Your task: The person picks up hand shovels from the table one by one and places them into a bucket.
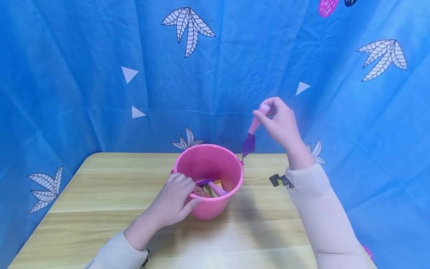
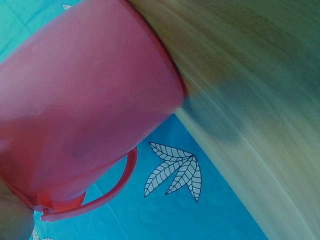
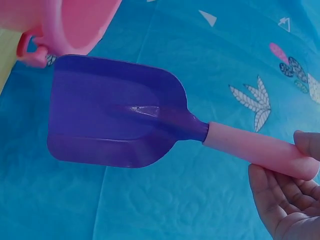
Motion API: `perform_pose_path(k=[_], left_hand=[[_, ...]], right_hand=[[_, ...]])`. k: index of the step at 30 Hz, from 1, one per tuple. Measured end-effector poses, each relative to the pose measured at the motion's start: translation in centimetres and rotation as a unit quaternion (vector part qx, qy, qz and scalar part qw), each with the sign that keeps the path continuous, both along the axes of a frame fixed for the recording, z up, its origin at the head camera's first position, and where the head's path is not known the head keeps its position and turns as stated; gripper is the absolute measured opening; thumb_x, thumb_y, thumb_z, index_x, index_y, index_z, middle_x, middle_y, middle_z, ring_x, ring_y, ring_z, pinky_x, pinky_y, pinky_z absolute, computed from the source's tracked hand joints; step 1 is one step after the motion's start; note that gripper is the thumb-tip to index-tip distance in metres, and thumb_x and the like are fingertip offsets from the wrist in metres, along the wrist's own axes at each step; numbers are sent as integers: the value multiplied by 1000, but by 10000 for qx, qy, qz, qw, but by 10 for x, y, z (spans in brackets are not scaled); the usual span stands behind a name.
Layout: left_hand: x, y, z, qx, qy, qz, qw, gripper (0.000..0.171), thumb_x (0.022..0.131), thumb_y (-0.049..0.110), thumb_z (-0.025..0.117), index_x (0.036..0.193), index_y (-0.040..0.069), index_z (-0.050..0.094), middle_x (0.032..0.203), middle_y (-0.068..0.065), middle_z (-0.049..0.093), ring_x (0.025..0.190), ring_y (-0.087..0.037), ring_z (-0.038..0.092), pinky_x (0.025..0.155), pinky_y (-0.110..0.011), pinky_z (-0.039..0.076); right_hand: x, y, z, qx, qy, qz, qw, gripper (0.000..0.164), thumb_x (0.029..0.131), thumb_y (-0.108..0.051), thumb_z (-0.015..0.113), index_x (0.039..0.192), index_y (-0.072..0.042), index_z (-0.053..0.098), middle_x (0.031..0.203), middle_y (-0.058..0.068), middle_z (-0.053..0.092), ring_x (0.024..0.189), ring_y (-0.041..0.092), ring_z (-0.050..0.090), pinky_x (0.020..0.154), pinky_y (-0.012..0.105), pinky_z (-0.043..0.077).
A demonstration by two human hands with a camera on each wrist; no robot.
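Observation:
A pink bucket (image 1: 209, 208) stands on the wooden table, tipped a little toward me. My left hand (image 1: 174, 198) grips its near-left rim, fingers inside and thumb along the front. Down in the bucket lie a pink handle (image 1: 217, 189), a purple piece (image 1: 203, 182) and a yellow piece (image 1: 219, 183), partly hidden by the rim. Above and right of the bucket, my right hand (image 1: 281, 123) pinches the end of a toy shovel's pink handle. The toy shovel (image 3: 120, 110) points its purple blade downward, its tip close by the bucket's right rim in the head view.
The light wood table (image 1: 117, 186) ends at a back edge just behind the bucket. A blue patterned cloth (image 1: 235, 67) hangs behind and on both sides. The bucket's curved handle (image 2: 117, 187) hangs down along its outer wall.

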State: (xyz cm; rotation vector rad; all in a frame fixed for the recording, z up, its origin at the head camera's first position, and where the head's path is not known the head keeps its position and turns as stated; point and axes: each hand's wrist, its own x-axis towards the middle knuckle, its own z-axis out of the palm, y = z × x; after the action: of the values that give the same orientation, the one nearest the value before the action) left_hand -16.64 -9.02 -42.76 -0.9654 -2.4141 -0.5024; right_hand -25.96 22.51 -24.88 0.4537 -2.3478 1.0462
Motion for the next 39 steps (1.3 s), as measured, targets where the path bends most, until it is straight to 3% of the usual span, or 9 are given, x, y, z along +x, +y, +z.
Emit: perform_pose_path(k=[12, 21, 29, 39], left_hand=[[0, -2, 2, 20, -26, 10, 10000, 32, 100, 51, 53, 102, 22, 66, 90, 14, 56, 95, -9, 48, 100, -44, 35], [1, -2, 2, 46, 16, -1, 10000, 24, 99, 44, 58, 98, 21, 65, 86, 14, 52, 92, -9, 47, 99, -44, 35], [1, -1, 3, 20, 19, -8, 10000, 23, 98, 43, 60, 97, 21, 64, 86, 13, 52, 92, -10, 47, 98, -44, 35], [1, -1, 4, -16, -108, 37, 9999, 31, 99, 50, 54, 97, 21, 64, 86, 14, 52, 93, -9, 47, 99, -44, 36]], right_hand=[[10, -30, 9, -169, 160, 592, 9980, 34, 93, -29, 72, 114, -7, 57, 100, 7, 64, 96, 20, 65, 70, 34, 51], [13, -58, 5, -99, 73, 942, 9955, 33, 92, -26, 74, 113, -7, 58, 100, 6, 64, 95, 19, 64, 72, 37, 53], [12, -74, -5, 61, -167, 1137, 9934, 32, 92, -25, 74, 113, -8, 57, 100, 5, 64, 96, 18, 63, 74, 37, 54], [10, -88, -30, 227, -569, 1370, 9887, 28, 93, -28, 73, 110, -13, 56, 97, -1, 63, 95, 15, 62, 75, 35, 54]])
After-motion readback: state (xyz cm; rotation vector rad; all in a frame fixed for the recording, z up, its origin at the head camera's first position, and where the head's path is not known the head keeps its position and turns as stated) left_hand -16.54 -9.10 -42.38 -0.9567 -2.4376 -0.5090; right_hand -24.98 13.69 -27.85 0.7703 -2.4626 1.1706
